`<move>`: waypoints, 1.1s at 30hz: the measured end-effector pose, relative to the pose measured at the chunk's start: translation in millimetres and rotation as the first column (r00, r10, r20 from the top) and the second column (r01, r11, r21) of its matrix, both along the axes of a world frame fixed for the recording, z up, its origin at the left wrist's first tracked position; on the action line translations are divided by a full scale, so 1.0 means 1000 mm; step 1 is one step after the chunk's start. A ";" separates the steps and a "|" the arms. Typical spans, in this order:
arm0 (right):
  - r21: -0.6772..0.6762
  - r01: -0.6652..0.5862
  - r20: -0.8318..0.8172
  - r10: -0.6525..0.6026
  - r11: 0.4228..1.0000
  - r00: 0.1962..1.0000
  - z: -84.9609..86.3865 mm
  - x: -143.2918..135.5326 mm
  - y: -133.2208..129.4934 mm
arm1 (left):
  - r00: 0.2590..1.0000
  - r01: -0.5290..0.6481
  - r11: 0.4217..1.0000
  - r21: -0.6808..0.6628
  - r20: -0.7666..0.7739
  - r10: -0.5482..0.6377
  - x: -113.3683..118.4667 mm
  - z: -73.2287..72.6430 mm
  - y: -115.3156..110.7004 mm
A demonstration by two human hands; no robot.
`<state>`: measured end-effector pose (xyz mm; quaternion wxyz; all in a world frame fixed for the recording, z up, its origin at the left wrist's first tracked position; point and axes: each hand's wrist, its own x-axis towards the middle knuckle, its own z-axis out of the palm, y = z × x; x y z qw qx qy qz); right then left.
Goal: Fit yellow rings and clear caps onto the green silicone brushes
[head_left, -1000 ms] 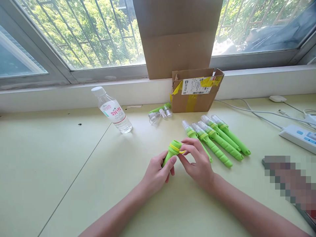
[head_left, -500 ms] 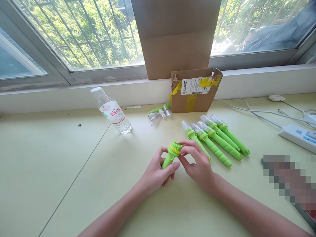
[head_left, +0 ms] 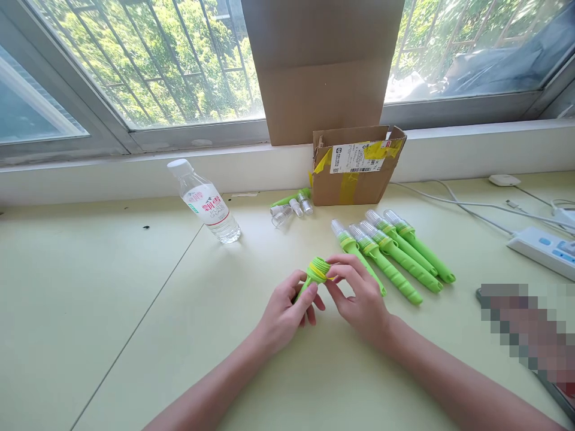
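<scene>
One bright-green plastic tube with a threaded, flared mouth [head_left: 310,278] is held up above the middle of the pale yellow-green surface [head_left: 179,347], tilted, mouth upward. One thin yellow ring [head_left: 317,273] encircles its neck below the ridges. Five green tubes with clear ribbed caps [head_left: 399,281] lie side by side to the right, some spirally grooved, others smoother. Near the brown cardboard box [head_left: 359,188] lie one loose green tube [head_left: 287,199] and at least three clear plastic caps [head_left: 295,207]; their overlap hides the exact count. One clear, white-capped water bottle [head_left: 207,206] stands on the left.

The left hand [head_left: 290,308] has its grip closed around the threaded tube's body, thumb laid along the front. The right hand [head_left: 357,293] has a narrow grip, thumb and fingertips pinching the yellow ring's edge, other fingers curved loosely.
</scene>
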<state>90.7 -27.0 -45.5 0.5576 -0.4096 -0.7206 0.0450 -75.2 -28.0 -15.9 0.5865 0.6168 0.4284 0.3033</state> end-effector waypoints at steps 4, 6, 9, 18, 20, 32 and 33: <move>-0.022 -0.010 0.007 0.010 1.000 1.000 -0.002 0.002 0.001 | 0.999 0.012 0.999 -0.032 0.031 -0.011 0.000 0.001 0.002; -0.015 -0.007 0.020 0.007 1.000 1.000 -0.003 0.003 0.001 | 0.999 0.029 0.998 -0.053 0.038 -0.027 -0.001 0.003 0.003; 0.013 0.007 0.049 -0.008 1.000 0.999 -0.004 0.003 0.001 | 0.997 0.060 0.993 -0.099 0.046 -0.056 -0.001 0.006 0.004; 0.012 0.019 0.075 -0.020 1.000 0.997 -0.004 0.002 0.001 | 1.000 -0.003 0.993 -0.119 0.003 0.004 0.000 0.005 0.002; 0.019 0.014 0.079 -0.015 1.000 0.997 -0.003 0.002 0.001 | 1.000 0.001 0.992 -0.129 0.017 0.002 -0.001 0.003 0.002; 0.055 0.036 0.099 -0.042 0.998 0.994 -0.003 0.001 -0.001 | 0.999 0.039 0.991 -0.129 0.021 -0.037 -0.001 0.002 0.003; 0.059 0.042 0.100 -0.048 0.997 0.994 -0.002 0.001 0.000 | 1.000 0.019 0.993 -0.118 0.010 -0.018 0.000 0.002 0.002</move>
